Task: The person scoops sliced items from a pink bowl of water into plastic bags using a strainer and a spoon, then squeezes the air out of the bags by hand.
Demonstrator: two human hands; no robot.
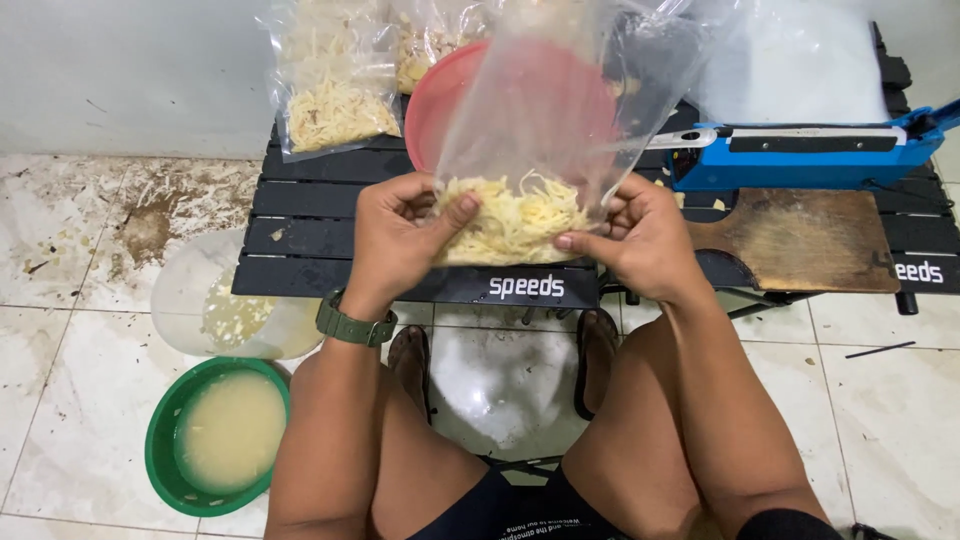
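Both hands' fingers (pixel 462 208) pinch a clear bag (pixel 540 120) holding pale shredded strips (pixel 510 222).

Pale yellow shreds fill the clear plastic bag (pixel 520 150); behind it a round red plastic bowl (pixel 440 100), right a blue sealing machine (pixel 800 155), near left a green basin (pixel 165 440) on the black slatted surface's (pixel 310 215) side.

One head-worn camera looks steeply down (close in) over knees onto the low black table (pixel 330 215).
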